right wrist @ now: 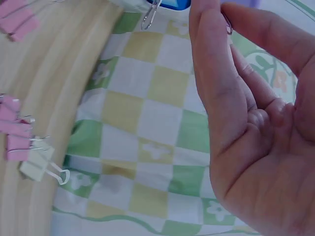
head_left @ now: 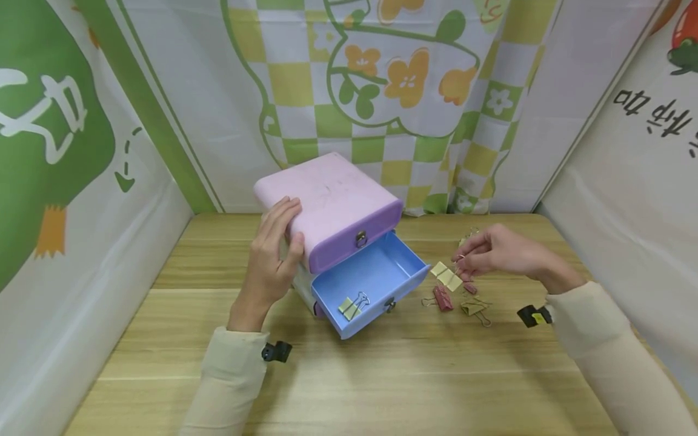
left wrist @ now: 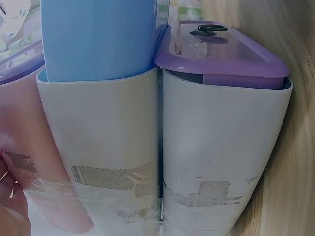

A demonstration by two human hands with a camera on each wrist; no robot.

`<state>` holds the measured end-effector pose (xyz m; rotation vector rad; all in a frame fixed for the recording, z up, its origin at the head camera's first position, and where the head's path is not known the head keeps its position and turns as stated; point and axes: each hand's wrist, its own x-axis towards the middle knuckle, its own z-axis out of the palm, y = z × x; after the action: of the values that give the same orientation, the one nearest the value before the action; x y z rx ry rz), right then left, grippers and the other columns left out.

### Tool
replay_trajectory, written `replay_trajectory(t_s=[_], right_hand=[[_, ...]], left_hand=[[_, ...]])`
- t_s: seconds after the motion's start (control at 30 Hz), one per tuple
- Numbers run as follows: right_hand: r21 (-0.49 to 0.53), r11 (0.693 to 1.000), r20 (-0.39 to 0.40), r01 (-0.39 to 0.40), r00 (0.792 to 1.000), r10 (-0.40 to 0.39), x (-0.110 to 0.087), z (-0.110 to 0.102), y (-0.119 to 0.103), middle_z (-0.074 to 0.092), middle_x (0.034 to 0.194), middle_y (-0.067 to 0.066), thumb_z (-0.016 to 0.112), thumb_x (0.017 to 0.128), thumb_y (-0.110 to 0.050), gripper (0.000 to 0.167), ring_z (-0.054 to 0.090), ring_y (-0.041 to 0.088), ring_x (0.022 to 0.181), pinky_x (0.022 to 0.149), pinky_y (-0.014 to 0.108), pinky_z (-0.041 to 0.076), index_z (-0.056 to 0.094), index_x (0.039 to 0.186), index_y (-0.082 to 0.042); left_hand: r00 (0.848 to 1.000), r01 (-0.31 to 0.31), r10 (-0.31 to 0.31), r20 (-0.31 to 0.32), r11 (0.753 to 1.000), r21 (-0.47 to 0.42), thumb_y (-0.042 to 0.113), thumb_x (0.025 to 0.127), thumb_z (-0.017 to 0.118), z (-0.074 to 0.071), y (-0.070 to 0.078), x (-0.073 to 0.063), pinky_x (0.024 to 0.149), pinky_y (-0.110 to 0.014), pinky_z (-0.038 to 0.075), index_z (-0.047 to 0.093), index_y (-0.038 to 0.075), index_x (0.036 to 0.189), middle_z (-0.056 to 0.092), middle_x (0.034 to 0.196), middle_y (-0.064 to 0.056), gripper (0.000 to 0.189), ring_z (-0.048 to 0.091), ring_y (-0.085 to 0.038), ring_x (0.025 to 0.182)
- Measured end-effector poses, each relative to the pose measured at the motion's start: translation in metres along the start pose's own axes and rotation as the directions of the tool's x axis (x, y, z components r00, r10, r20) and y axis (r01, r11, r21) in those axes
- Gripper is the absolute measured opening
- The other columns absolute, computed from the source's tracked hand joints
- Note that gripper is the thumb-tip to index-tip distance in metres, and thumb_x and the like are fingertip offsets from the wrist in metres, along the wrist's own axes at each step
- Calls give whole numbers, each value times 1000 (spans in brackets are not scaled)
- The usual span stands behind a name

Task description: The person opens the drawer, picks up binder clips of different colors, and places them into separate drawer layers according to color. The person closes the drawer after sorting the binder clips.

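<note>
A small stacked drawer cabinet has a pink top [head_left: 332, 191] with a purple-fronted drawer [head_left: 332, 249]. Below it, a blue drawer [head_left: 376, 269] is pulled out, with a yellow binder clip lying inside near its front left corner. My left hand [head_left: 267, 263] rests on the left edge of the pink top, fingers lying over it. Just right of the blue drawer's front, my right hand [head_left: 504, 255] pinches a yellow binder clip [head_left: 446, 277] by its wire handle. That clip hangs above the table; in the right wrist view only wire handles [right wrist: 150, 15] show by the fingertips.
Several pink and yellow binder clips lie on the wooden table under and around my right hand, among them a pink clip [head_left: 443, 298] and a yellow clip [head_left: 474, 306]. A lower purple drawer [left wrist: 236, 54] is nearly closed. A patterned curtain [head_left: 338, 136] hangs behind the table.
</note>
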<state>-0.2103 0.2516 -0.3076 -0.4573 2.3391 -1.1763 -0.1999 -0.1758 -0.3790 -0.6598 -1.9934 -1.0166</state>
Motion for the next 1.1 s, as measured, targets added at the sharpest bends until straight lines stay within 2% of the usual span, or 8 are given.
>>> replay_trajectory(t_s=[0.1,0.33,0.5,0.83,1.1], right_hand=[[16,1000,-14,5,1000,-5,2,-3,-11,79,106,21,67,99,-7,34,79,20,89,85,34,68,67,125,14],[-35,999,-37,23,999,-24,10,-4,-32,81,106,18,68,100,-10,32,80,19,91,84,32,68,69,124,10],[-46,998,-31,33,999,-35,20,0,-45,81,109,18,67,101,-11,31,80,24,96,86,32,68,70,124,9],[15,999,0,34,999,-34,44,19,-65,80,112,20,64,102,-6,31,80,25,99,90,35,67,67,128,11],[13,999,47,36,998,-36,60,40,-68,80,108,19,59,104,-4,31,80,25,96,94,42,66,66,128,14]], left_hand=[[1000,2,-2,0,1000,0,27,101,48,0,0,0,133,-39,33,61,0,143,60,153,-14,51,46,-31,152],[1000,11,-11,5,1000,5,28,101,48,-1,1,-1,133,-39,32,61,0,143,60,153,-13,52,46,-30,152],[1000,5,-5,-2,1000,0,27,101,49,-1,1,-1,133,-40,32,61,-1,143,60,153,-14,52,46,-31,152],[1000,10,-10,2,1000,2,29,101,48,-2,3,1,132,-39,33,61,-1,142,61,152,-14,52,47,-30,152],[1000,3,-3,-5,1000,0,29,101,49,-1,2,2,132,-40,33,62,-1,141,61,151,-15,52,48,-31,151]])
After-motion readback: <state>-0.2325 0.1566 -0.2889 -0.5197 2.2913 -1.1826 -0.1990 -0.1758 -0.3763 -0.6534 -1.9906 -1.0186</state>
